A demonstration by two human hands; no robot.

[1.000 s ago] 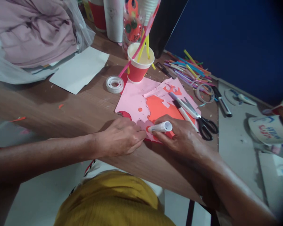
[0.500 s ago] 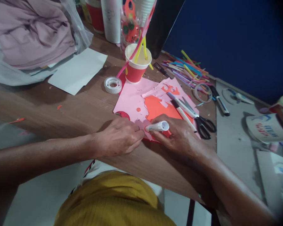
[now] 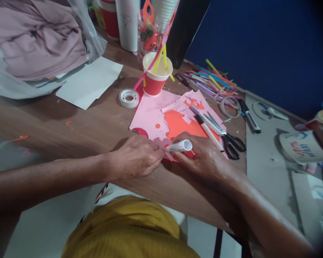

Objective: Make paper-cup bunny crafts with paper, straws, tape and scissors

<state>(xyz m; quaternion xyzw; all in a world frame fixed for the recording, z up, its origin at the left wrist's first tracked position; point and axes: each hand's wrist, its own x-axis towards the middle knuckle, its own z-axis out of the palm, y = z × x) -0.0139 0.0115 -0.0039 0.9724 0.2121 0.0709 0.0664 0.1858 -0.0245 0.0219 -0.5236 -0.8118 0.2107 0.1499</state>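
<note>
My right hand (image 3: 204,154) grips a white marker (image 3: 181,146), its blunt end tilted up toward me and its tip end low over the paper. My left hand (image 3: 140,156) is closed just to the left, its fingertips pinching the edge of a small pink paper piece (image 3: 164,144); most of that piece is hidden by my fingers. Beneath both hands lie pink paper sheets (image 3: 148,111) with cut-out edges and an orange sheet (image 3: 177,123). Black-handled scissors (image 3: 233,145) and two pens (image 3: 209,132) rest on the sheets, right of my right hand.
A red-and-white paper cup (image 3: 154,84) holding pipe cleaners stands behind the sheets, beside a tape roll (image 3: 129,98). More pipe cleaners (image 3: 212,82), another tape ring (image 3: 230,106) and a black-and-white marker (image 3: 249,116) lie right. White card (image 3: 90,84) and a bag with pink cloth (image 3: 40,39) are left.
Both hands hold nearly the same place and grip, with the marker still at the paper. The view has shifted very slightly; the things on the table have not visibly moved.
</note>
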